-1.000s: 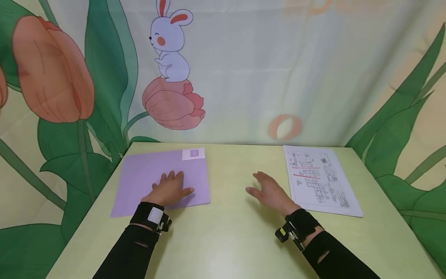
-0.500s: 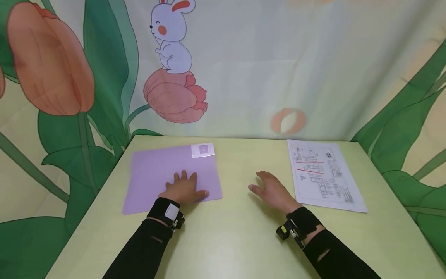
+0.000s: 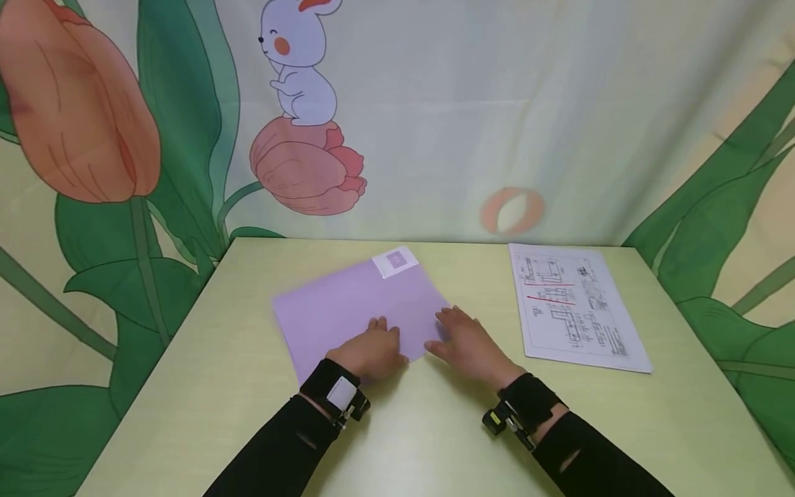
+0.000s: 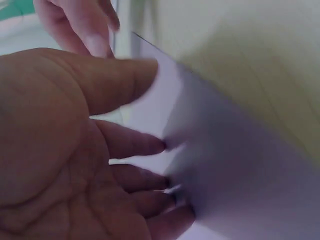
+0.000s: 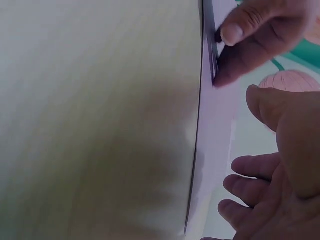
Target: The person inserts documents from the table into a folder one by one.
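Observation:
A purple folder point(image 3: 360, 304) with a label pocket point(image 3: 395, 261) at its top lies turned at an angle on the table. My left hand point(image 3: 370, 351) rests its fingertips on the folder close to the near edge; in the left wrist view the fingers point(image 4: 142, 180) touch the purple surface and the thumb stands apart. Beside the folder's right corner is my right hand point(image 3: 472, 345), fingers extended; whether it touches the corner cannot be told. The right wrist view shows that hand's spread fingers point(image 5: 250, 187) holding nothing.
A stack of white sheets point(image 3: 577, 310) with printed technical drawings and red lines lies at the table's right side. A curtain point(image 3: 428, 138) with tulips and a rabbit hangs behind the pale table point(image 3: 199, 414).
My left hand has slid the folder to the right, and the folder has turned counterclockwise. Its right corner has come up to my right hand, which has barely moved.

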Demonstrator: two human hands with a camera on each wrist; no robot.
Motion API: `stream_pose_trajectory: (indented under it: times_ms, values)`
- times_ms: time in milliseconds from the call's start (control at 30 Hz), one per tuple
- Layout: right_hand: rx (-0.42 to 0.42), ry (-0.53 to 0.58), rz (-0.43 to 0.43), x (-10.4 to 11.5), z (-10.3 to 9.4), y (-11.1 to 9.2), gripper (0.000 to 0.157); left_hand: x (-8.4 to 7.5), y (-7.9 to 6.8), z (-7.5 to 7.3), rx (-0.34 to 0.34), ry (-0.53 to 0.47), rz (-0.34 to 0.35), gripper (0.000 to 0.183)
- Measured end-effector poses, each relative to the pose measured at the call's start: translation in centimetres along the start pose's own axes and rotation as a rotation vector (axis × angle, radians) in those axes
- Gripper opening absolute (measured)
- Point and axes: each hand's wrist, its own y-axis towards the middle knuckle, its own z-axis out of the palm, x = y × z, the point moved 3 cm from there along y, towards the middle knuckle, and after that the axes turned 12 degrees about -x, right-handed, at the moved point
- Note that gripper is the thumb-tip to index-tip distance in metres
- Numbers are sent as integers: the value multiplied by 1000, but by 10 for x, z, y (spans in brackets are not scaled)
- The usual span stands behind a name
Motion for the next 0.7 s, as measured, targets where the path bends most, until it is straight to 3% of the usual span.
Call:
stream_pose_trajectory:
  times_ms: [67, 167, 233, 333, 400, 467, 567, 700]
  values:
    - [19, -41, -38, 4, 4, -3, 66, -4, 1, -3, -12, 15, 74, 46]
    - [63, -87, -60, 6, 6, -10, 68, 2, 2, -12, -101, 49, 144, 39]
    - [94, -109, -62, 4, 6, -15, 69, 15, 3, -21, -151, 58, 99, 44]
    - [122, -124, -80, -1, 5, -20, 70, 42, 6, -28, -211, 76, -44, 57]
    - [132, -121, -91, -6, 3, -22, 71, 60, 5, -28, -220, 84, -156, 73]
    - [136, -119, -100, -11, 1, -22, 72, 73, 4, -27, -232, 90, -225, 90]
    - [142, -124, -99, -16, -2, -20, 73, 84, 0, -23, -223, 98, -275, 107]
    - [128, -138, -91, -23, -6, -15, 74, 81, -4, -22, -216, 110, -267, 113]
